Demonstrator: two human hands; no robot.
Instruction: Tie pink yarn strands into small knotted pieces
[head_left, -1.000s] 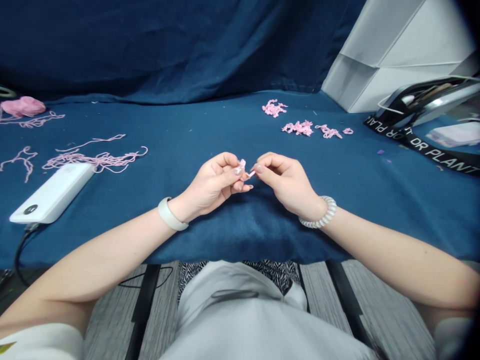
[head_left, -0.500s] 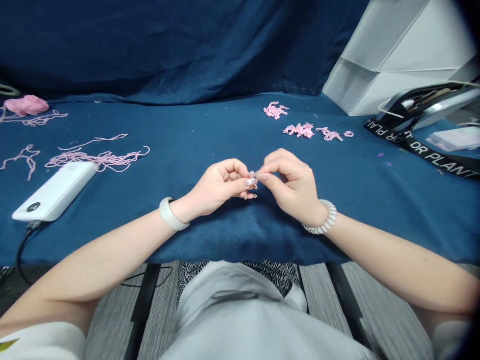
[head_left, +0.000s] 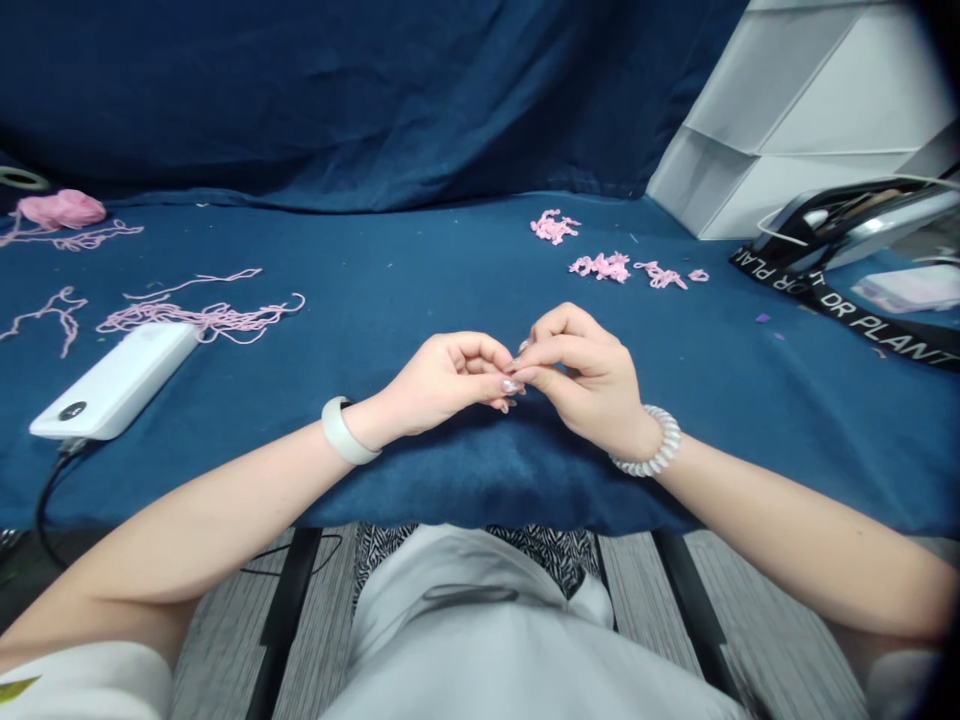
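My left hand [head_left: 442, 385] and my right hand [head_left: 581, 375] meet fingertip to fingertip over the blue cloth table [head_left: 420, 290] near its front edge. Both are pinched closed around something small between them; it is hidden by the fingers now, and earlier frames show a short piece of pink yarn there. A pale band sits on my left wrist, a coiled white bracelet on my right.
Loose pink yarn strands [head_left: 202, 318] and a white power bank [head_left: 112, 380] with a cable lie at left, a pink yarn ball [head_left: 61, 208] far left. Small knotted pink pieces [head_left: 600, 265] lie behind my hands. A white box [head_left: 795, 110] and a black lettered strap [head_left: 847, 310] stand right.
Both hands have dropped slightly toward the table edge and closed tighter together. The pink yarn piece seen between the fingertips is now covered by the fingers.
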